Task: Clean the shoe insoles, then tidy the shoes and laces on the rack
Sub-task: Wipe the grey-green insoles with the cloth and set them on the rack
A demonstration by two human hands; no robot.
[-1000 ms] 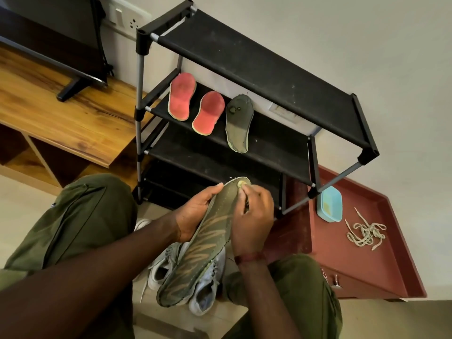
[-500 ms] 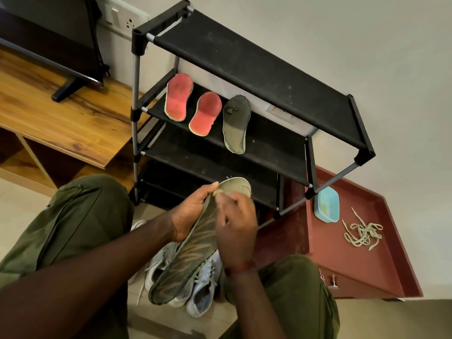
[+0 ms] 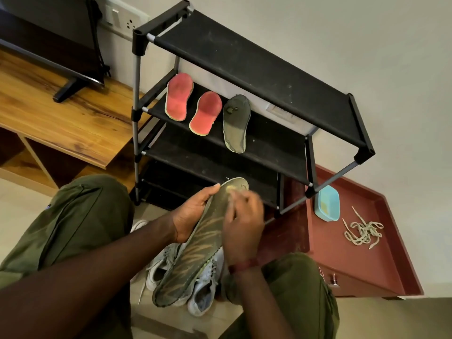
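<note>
My left hand [image 3: 193,214] grips a long green insole [image 3: 195,253] by its left edge and holds it slanted over my lap. My right hand [image 3: 244,226] is motion-blurred on the insole's upper end, fingers curled, pinching a small yellowish pad [image 3: 231,189] against it. Two red insoles [image 3: 178,99] [image 3: 205,113] and a dark green insole [image 3: 236,126] lie on the second shelf of the black shoe rack [image 3: 244,59]. White shoes [image 3: 203,289] sit on the floor beneath the held insole, partly hidden. Loose laces [image 3: 363,232] lie tangled on the red cabinet top [image 3: 367,265].
A light blue tub [image 3: 327,203] stands on the red cabinet next to the rack's right leg. A wooden TV unit [image 3: 61,123] with a television [image 3: 49,45] is at the left. My knees in green trousers flank the shoes.
My right hand slid down the insole, then back up toward its top end, rubbing it. My left hand kept its grip. The view shifted slightly.
</note>
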